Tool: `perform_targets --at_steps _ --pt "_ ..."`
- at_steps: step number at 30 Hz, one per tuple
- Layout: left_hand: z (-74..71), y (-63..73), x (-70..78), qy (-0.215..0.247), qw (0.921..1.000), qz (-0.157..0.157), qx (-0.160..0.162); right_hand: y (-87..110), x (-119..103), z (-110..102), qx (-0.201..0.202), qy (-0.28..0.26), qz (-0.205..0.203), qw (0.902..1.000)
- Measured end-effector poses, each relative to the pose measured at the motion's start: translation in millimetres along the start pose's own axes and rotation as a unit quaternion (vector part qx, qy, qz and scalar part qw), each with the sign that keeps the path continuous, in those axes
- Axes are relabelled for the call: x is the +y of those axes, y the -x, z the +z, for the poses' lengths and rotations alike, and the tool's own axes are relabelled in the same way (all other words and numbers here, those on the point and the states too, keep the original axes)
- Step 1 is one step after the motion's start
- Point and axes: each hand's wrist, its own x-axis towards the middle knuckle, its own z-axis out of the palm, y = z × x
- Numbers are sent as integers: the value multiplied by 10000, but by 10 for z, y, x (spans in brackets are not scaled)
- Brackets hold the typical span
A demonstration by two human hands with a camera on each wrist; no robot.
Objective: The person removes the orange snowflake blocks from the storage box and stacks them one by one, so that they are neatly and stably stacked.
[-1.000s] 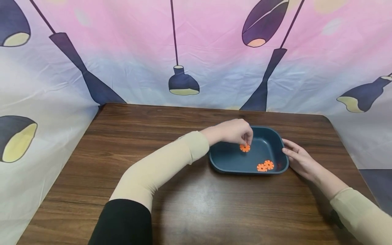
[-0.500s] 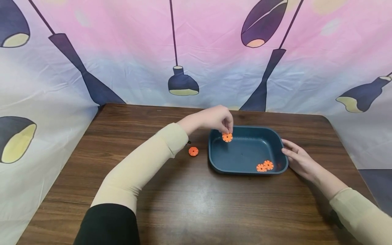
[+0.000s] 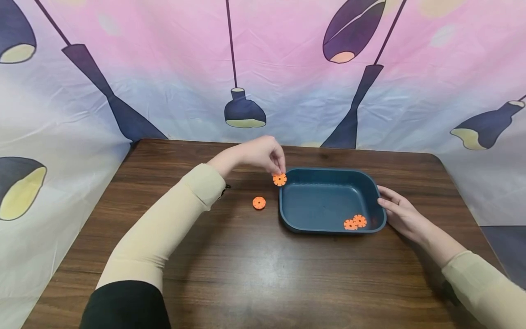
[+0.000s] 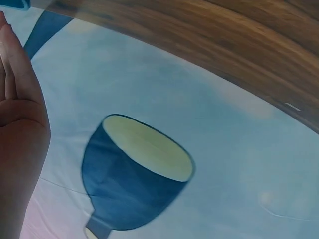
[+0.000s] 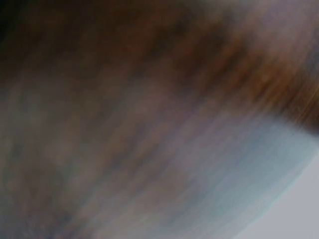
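Observation:
In the head view my left hand [image 3: 263, 154] pinches an orange notched disc [image 3: 280, 179] between thumb and fingertips, at the left rim of a dark blue plastic tray [image 3: 324, 230]. A second orange disc [image 3: 259, 203] lies on the table left of the tray. Two overlapping orange discs [image 3: 355, 222] lie inside, in the near right corner. My right hand [image 3: 404, 215] holds the tray's right side, thumb over the rim and fingers along the outer wall. The left wrist view shows part of the left hand [image 4: 20, 94] at its left edge; the held disc is out of that view.
Everything stands on a brown wooden table [image 3: 263, 283]. Behind it hangs a pastel cloth [image 3: 185, 68] printed with dark lamps, close to the table's back edge. A small dark object [image 3: 226, 188] shows beside the left sleeve. The right wrist view is blurred.
My left hand has moved left with the pinched disc, from over the tray's middle to its left rim. The disc on the table has come into sight. The right hand stays at the tray.

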Motion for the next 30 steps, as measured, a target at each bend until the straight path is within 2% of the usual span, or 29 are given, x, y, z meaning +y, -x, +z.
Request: perform_targets --at_steps 7,14,20,30 --pt "61 135 -175 91 9989 -451 -131 -6 2 -8 -35 -44 -12 10000" --pt "145 220 -299 201 9969 -684 -335 -11 5 -2 -65 -108 -59 9999" --pt "224 245 -385 26 9964 -644 -543 -14 -5 8 -2 -31 -11 10000" --pt "324 249 -452 -301 9962 -573 -590 -2 -12 15 72 76 60 9999"
